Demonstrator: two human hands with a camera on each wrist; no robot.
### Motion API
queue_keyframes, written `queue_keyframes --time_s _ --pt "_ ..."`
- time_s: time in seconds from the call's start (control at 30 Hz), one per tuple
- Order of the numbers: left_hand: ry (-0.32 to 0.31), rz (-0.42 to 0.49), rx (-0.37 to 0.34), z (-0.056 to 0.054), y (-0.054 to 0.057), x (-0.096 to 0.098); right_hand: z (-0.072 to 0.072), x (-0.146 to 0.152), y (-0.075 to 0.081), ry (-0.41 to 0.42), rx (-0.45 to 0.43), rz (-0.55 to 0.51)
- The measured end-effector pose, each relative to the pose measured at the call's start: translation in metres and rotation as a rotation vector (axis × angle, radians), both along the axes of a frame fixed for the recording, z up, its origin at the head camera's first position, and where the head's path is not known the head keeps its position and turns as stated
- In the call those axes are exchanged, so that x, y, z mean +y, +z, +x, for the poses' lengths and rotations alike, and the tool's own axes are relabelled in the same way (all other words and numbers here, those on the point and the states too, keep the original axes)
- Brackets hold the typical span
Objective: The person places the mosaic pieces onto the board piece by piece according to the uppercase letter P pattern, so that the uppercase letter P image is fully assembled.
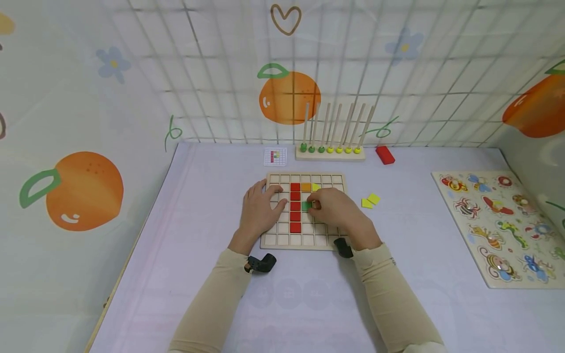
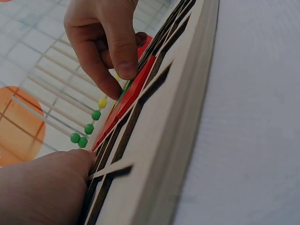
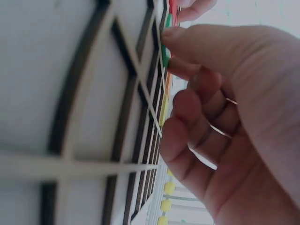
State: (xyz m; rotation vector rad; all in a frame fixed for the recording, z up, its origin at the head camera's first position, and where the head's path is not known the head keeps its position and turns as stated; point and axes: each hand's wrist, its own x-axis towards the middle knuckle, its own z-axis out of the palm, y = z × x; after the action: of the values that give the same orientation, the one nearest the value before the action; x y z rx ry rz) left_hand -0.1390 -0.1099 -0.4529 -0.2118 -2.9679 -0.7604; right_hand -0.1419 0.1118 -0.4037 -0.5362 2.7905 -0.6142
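A wooden grid board point(image 1: 282, 246) lies before me, with a column of several red square tiles point(image 1: 295, 216) in its cells. To the right of the column's top sit an orange tile point(image 1: 306, 187) and a partly covered yellow tile point(image 1: 315, 187). My right hand point(image 1: 339, 210) pinches a green tile point(image 1: 305, 206) between thumb and forefinger, at the cell beside the red column. In the right wrist view the green tile point(image 3: 167, 44) is right at the grid. My left hand point(image 1: 260, 210) rests on the board's left side, fingers spread and thumb near the red tiles.
Two loose yellow tiles point(image 1: 373, 198) lie right of the board. Behind it stand a pattern card point(image 1: 275, 157), a bead rack point(image 1: 331, 156) with upright rods, and a red block point(image 1: 385, 155). An insect puzzle board point(image 1: 482, 245) lies at the far right.
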Motion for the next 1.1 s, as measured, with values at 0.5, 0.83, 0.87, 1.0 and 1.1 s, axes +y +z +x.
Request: queue_keyframes --time_s 0.5,0.83,0.87,1.0,1.1 --pt "-0.009 0.022 0.004 0.002 0.003 0.001 -0.003 0.050 0.006 -0.108 -0.003 -0.102" --pt "-0.007 0.020 0.009 0.003 0.004 0.001 -0.003 0.107 0.010 -0.238 -0.049 -0.105" --pt "-0.006 0.019 0.008 0.003 0.003 0.001 -0.003 0.111 0.010 -0.245 -0.055 -0.100" --pt "-0.005 0.016 0.005 0.002 0.003 0.001 -0.002 0.122 0.007 -0.266 -0.101 -0.090" --pt "-0.006 0.017 0.008 0.002 0.003 0.001 -0.001 0.125 0.006 -0.290 -0.155 -0.083"
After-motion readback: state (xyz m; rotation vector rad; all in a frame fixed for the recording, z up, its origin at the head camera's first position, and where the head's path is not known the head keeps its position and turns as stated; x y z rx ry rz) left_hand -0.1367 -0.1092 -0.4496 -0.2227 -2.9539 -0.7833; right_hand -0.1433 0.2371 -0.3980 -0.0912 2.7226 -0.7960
